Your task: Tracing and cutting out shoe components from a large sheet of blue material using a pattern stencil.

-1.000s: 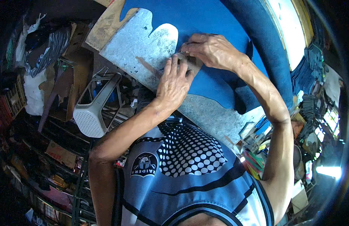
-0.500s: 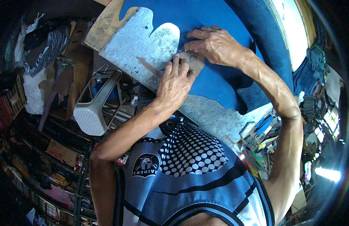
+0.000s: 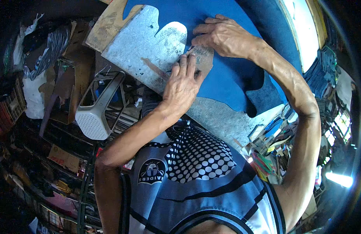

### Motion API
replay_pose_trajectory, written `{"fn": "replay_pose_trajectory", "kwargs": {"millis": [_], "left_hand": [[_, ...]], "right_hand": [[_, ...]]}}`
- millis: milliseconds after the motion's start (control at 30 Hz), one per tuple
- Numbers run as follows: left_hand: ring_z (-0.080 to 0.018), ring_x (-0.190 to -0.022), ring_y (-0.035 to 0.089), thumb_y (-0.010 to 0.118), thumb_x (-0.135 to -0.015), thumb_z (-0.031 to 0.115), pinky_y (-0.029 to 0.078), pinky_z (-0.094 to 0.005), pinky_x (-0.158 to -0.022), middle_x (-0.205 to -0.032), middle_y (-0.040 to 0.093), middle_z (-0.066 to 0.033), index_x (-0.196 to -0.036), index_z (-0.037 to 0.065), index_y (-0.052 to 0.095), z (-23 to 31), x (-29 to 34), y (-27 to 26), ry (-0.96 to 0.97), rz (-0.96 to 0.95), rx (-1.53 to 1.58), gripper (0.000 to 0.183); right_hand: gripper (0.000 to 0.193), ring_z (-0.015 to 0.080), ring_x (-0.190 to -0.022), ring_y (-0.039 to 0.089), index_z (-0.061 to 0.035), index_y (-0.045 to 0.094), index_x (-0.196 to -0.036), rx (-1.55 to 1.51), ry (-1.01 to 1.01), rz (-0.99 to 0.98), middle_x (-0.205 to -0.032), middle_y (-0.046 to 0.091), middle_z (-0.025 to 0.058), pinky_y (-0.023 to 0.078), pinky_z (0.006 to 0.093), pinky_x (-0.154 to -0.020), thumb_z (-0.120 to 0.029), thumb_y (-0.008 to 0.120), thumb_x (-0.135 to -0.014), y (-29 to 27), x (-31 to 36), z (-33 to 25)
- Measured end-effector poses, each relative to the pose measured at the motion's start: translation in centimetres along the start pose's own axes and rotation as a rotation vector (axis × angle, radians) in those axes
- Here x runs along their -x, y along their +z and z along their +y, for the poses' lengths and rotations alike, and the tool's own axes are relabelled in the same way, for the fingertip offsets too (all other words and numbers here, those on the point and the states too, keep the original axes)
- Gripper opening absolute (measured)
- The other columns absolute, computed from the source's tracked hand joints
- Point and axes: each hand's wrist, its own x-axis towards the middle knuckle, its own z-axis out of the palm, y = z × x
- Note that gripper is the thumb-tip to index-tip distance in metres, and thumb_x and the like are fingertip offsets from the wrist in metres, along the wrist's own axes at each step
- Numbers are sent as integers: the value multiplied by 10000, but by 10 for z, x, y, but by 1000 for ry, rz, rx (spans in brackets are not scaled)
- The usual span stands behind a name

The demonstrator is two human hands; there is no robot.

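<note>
Cluttered workshop tabletop (image 3: 227, 121); blue leather sheet (image 3: 227, 74); my left hand (image 3: 180, 84) flat, right hand (image 3: 223, 35) fingers pinching small grey pattern piece (image 3: 202, 58); slippage would likely spoil alignment.

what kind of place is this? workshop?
Likely a small leather or shoe-making workshop. The left hand presses a small pattern piece onto a blue sheet of material spread on a worn metal-topped bench, with the right hand working at its edge. Cluttered shelves and stacked scraps surround the bench.
</note>
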Motion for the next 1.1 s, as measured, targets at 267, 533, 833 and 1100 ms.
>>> {"fn": "replay_pose_trajectory", "kwargs": {"millis": [267, 533, 833, 1100], "left_hand": [[-432, -1313, 433, 541, -888, 121, 407, -485, -1021, -1430, 440, -258, -1228, 129, 609, 1, 1, 0, 12, 3, -8, 347], [-430, -1304, 447, 558, -889, 147, 403, -461, -1012, -1440, 436, -264, -1224, 108, 639, 1, 0, -5, 30, -4, -32, 347], [-443, -1308, 435, 540, -877, 111, 401, -480, -1018, -1444, 422, -264, -1246, 104, 614, 1, 1, -4, 20, 8, -7, 376], [-435, -1299, 447, 545, -875, 116, 399, -480, -1013, -1435, 429, -265, -1240, 104, 625, 1, 0, -7, 25, -3, -5, 374]], "right_hand": [[302, 291, -1225, 580, -188, 734, -1143, 28, -19, 130, -1296, 642, 46, 421, 466, -1109, -99, 636, -872, 8, 5, 12], [324, 303, -1274, 553, -196, 713, -1191, 15, 25, 132, -1316, 634, 54, 395, 483, -1132, -116, 622, -890, 12, 12, 14], [292, 263, -1270, 561, -171, 691, -1219, 7, 20, 185, -1339, 631, 1, 392, 467, -1141, -185, 577, -951, 26, 17, 27], [233, 255, -1166, 631, -82, 697, -1120, -131, -28, 293, -1307, 649, 39, 543, 399, -936, -130, 595, -915, 33, 21, 30]]}}
